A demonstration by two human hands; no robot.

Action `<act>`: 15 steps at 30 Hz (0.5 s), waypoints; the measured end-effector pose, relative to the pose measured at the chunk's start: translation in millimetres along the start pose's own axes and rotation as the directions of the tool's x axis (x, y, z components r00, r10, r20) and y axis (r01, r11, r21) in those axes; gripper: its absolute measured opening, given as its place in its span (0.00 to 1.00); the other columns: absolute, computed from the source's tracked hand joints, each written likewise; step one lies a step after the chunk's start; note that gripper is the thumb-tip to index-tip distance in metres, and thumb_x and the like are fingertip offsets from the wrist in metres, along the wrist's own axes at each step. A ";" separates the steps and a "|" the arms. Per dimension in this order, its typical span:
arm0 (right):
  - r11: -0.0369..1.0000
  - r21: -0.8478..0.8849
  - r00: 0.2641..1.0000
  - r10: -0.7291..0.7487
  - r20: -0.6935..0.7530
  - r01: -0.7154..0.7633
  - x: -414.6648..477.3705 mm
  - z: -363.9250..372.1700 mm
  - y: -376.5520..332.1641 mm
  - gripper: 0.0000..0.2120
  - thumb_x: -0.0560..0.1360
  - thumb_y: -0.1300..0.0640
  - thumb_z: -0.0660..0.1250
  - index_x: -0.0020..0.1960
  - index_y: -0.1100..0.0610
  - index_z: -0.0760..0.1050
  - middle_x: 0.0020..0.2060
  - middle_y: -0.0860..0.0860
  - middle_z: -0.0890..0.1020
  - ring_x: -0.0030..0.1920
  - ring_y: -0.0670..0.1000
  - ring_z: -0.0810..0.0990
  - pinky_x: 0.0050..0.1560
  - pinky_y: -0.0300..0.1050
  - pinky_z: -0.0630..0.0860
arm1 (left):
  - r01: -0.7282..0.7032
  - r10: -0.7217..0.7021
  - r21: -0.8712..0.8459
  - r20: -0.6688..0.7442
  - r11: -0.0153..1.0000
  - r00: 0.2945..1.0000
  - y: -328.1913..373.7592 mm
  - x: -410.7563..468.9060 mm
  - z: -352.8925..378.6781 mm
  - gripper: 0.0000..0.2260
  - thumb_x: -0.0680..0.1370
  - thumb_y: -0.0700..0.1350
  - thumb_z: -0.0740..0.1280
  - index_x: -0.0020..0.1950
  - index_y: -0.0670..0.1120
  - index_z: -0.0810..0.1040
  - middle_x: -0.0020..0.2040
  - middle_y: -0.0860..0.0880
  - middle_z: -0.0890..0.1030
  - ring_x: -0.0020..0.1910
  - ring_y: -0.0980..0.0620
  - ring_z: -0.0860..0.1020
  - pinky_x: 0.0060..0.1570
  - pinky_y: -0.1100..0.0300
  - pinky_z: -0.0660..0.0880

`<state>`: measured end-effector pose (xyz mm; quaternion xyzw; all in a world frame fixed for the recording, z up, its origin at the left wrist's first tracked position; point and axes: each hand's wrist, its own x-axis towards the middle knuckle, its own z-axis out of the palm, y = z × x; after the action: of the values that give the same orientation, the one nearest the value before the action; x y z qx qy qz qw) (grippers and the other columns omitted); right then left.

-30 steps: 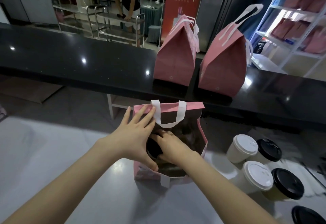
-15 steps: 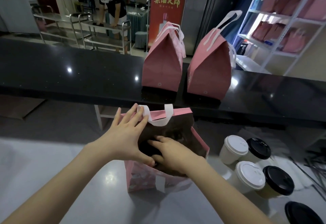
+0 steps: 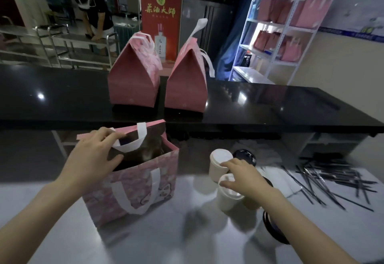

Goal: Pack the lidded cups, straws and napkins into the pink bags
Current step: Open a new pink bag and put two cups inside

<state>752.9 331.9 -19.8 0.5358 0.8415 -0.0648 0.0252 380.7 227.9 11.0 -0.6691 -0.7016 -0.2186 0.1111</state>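
Open pink bag (image 3: pixel 135 182), lower centre of frame, stands upright on the desk (image 3: pixel 166 243), long axis vertical, mouth up. We note the left hand (image 3: pixel 93 155) grip holding its rear rim. Right hand (image 3: pixel 245 176) sits over an upright white-lidded cup (image 3: pixel 227 200); we cannot tell its grip.

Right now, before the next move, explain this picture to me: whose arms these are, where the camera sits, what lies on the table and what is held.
There is no machine here. These are a person's two bare arms, filmed by one wide-angle camera worn on their head, looking forward and down. The left hand grips the rim of the open pink bag, holding its mouth wide. The right hand reaches onto the nearer white-lidded cup; whether it grips it is unclear. Beside it on the grey table stand the other white-lidded cup and black-lidded cups, with white napkins and a pile of black straws to the right. Two closed pink bags stand on the black counter behind.
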 end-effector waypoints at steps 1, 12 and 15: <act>0.999 -0.048 0.999 -0.001 0.042 0.003 0.4 4.5 9.6 0.30 0.71 0.40 0.68 0.71 0.47 0.66 0.66 0.49 0.72 0.63 0.54 0.71 0.61 0.49 0.70 | -0.002 0.002 -0.011 -0.027 1.000 1.000 4.0 -2.9 0.9 0.20 0.68 0.42 0.77 0.59 0.47 0.79 0.53 0.49 0.78 0.49 0.46 0.77 0.42 0.53 0.76; 0.989 -0.068 0.984 -0.122 0.132 0.132 4.9 38.0 34.1 0.43 0.64 0.39 0.72 0.74 0.46 0.60 0.67 0.52 0.68 0.68 0.56 0.66 0.63 0.51 0.69 | 0.052 -0.048 -0.019 0.188 0.998 0.981 37.5 -40.4 -15.1 0.13 0.67 0.47 0.78 0.50 0.51 0.81 0.46 0.53 0.80 0.47 0.50 0.78 0.46 0.54 0.76; 0.984 -0.056 0.982 -0.166 0.089 0.171 -3.2 40.7 31.2 0.40 0.63 0.42 0.72 0.72 0.46 0.62 0.64 0.51 0.69 0.65 0.55 0.69 0.59 0.49 0.72 | -0.045 0.030 0.099 0.154 0.994 0.988 47.2 -57.1 -19.1 0.18 0.63 0.52 0.79 0.51 0.50 0.83 0.49 0.50 0.81 0.53 0.45 0.78 0.57 0.44 0.72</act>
<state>781.4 336.5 -62.3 0.4585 0.8836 -0.0625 0.0718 429.3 168.8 9.6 -0.6903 -0.7056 -0.1285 0.0956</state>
